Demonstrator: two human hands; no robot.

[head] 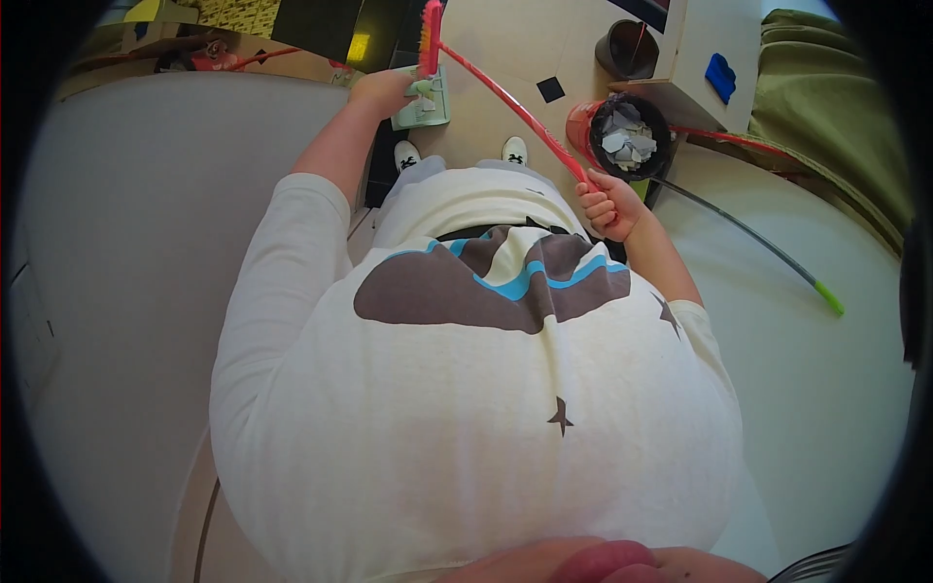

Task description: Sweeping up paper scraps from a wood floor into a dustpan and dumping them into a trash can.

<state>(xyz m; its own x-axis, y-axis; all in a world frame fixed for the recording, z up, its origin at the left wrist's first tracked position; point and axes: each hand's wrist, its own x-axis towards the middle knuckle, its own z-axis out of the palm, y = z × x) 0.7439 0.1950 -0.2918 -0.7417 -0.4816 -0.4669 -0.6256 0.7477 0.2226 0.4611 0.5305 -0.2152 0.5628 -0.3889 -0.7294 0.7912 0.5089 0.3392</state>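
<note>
At the upper left of the view, my left hand [380,93] grips the handle of a light green dustpan [434,111], held above the floor near my feet. My right hand [611,206] is closed around the end of a long red brush handle [521,106]. That handle slants up and to the left to a red brush head [433,40] with orange and pink bristles, which is just above the dustpan, overlapping it in view. Whether the two touch, I cannot tell. Close to my right hand stands a red bucket [579,130] with a black liner, filled with pale scraps [628,142].
Behind the red bucket is a dark bucket [625,51], beside a pale wooden cabinet [700,65] with a blue patch. A grey pole [758,237] with a green tip slants at the right. Olive fabric [824,109] hangs at the upper right.
</note>
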